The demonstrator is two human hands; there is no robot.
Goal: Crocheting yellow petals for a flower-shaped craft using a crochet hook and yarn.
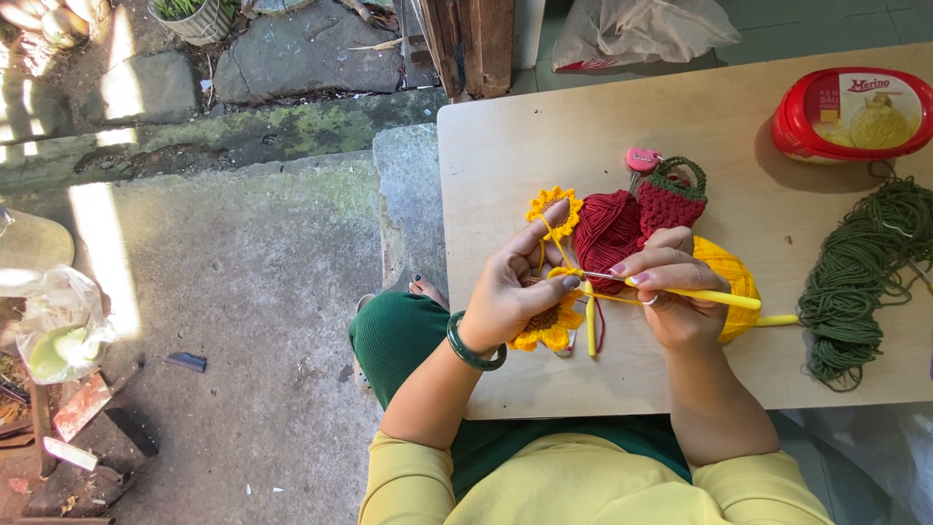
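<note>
My left hand (515, 287) holds a crocheted yellow sunflower piece (550, 329) with a brown centre, yellow yarn looped over its raised forefinger. My right hand (671, 292) grips a crochet hook (680, 290) with a yellow handle, its metal tip at the piece between both hands. Behind the hands lie a red yarn ball (604, 228), a yellow yarn ball (731, 277), a finished yellow crochet flower (542, 202) and a small red crocheted strawberry pouch (669, 199) with a green loop. All rest on a pale wooden board (603, 126).
A tangle of dark green yarn (860, 267) lies at the board's right side. A red-lidded plastic tub (853, 112) stands at the far right corner. A pink tag (642, 158) sits by the pouch. Mossy stone paving (243, 253) and plastic bags (53, 321) lie to the left.
</note>
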